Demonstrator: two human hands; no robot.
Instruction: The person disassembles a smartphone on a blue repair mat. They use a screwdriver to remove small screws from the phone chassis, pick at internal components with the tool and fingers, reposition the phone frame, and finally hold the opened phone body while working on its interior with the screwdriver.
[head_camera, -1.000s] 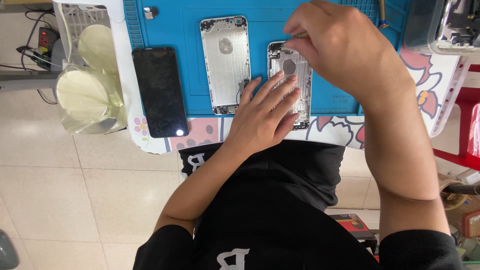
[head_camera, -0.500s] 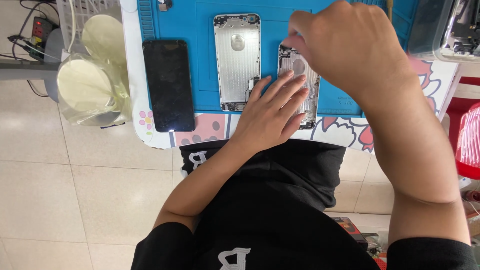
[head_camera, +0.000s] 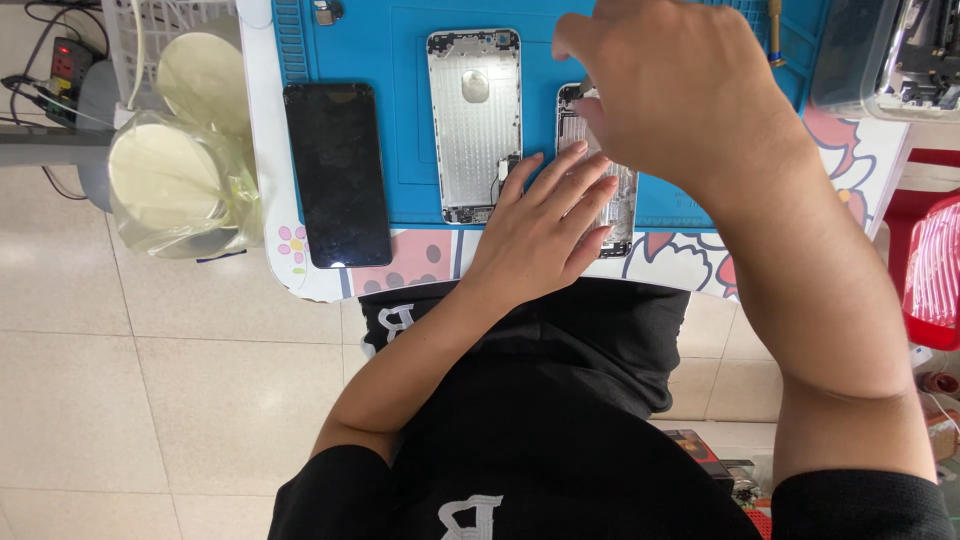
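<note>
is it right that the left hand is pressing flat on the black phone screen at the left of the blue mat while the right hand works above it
Not quite. In the head view the left hand lies flat on the opened silver phone at the right of the blue mat, not on the black phone screen, which lies untouched. The right hand does work above it.

One camera sits on my head and looks almost straight down, past my black shirt and lap to the near edge of the bench, whose far side runs out of the top of the frame. It is close: my arms fill the middle and right, floor tiles show at left. No second view overlaps it.
</note>
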